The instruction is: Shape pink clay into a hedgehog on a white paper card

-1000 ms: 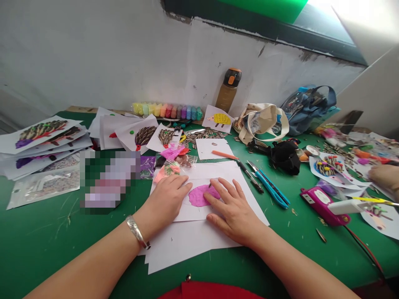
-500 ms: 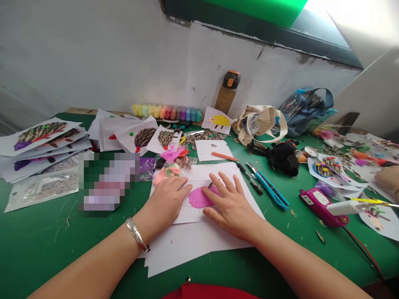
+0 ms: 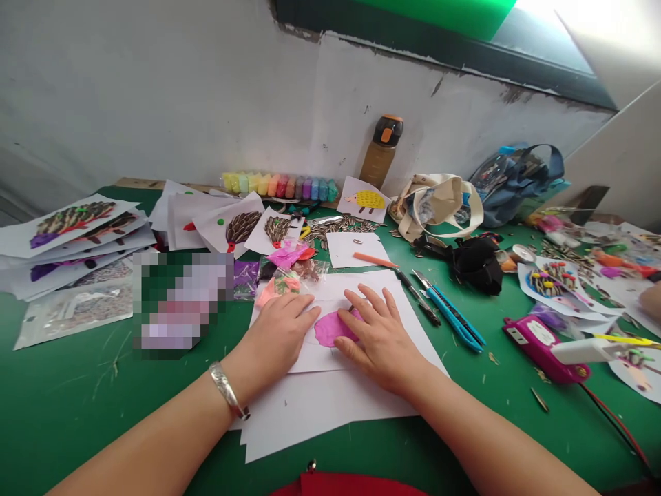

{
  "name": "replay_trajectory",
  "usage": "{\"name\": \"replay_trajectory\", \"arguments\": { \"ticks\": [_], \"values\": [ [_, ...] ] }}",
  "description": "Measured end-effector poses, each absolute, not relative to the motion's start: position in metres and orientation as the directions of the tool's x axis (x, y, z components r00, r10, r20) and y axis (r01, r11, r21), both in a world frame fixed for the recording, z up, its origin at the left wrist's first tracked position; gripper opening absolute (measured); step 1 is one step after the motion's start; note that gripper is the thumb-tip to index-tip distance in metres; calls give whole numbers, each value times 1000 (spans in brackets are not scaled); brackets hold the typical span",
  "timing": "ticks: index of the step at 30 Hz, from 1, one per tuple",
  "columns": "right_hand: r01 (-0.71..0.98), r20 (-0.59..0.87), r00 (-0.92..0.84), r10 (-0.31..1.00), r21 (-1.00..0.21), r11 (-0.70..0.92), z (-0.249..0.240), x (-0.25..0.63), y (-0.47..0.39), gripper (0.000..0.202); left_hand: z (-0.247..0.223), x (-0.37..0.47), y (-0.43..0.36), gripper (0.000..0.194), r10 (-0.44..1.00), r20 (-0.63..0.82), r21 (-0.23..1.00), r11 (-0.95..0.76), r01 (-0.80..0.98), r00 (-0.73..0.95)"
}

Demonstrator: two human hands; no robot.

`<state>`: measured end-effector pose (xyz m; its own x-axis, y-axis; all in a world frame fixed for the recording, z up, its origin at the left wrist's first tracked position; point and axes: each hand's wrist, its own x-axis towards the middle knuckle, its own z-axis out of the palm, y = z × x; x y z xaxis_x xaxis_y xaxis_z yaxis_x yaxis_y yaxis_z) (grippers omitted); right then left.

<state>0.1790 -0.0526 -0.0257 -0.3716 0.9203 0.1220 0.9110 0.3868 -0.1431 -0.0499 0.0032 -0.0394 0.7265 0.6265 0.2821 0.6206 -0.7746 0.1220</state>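
A flat pink clay shape (image 3: 330,329) lies on white paper (image 3: 310,406) in front of me. My left hand (image 3: 281,331) rests on the paper at the clay's left side, fingers extended and palm down, with a silver bracelet on the wrist. Over the clay's right part lies my right hand (image 3: 379,337), its fingers spread. A small dark piece, perhaps a seed, shows partly beneath its fingers. Bags of pink clay (image 3: 286,255) and orange clay (image 3: 279,286) sit just beyond my left hand.
Right of the paper lie a blue cutter (image 3: 449,310), a black pen (image 3: 417,296) and a magenta glue gun (image 3: 544,348). Behind are sunflower seeds (image 3: 351,224), hedgehog pictures (image 3: 240,227), a bottle (image 3: 382,151) and cloth bags (image 3: 438,203). Another person's hand (image 3: 651,302) shows at the right edge.
The view has shifted slightly, so the table items appear a little farther right. My right thumb has moved slightly up and left over the clay; my left hand stays in place.
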Motion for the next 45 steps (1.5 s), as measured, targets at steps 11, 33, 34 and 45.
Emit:
{"name": "replay_trajectory", "arguments": {
  "ticks": [11,33,34,45],
  "values": [
    [910,70,-357,931,-197,364,-26,174,-49,49,-39,-49,3,34,626,284,118,-774,622,726],
    [859,109,-471,875,-170,484,-25,166,-52,47,-39,-49,2,35,647,295,152,-759,634,704],
    [858,103,-473,875,-174,484,-25,166,-52,46,-39,-49,2,35,646,290,146,-759,634,707],
    [847,59,-488,871,-209,489,-23,165,-51,50,-41,-50,3,34,642,295,129,-760,636,708]
  ]
}}
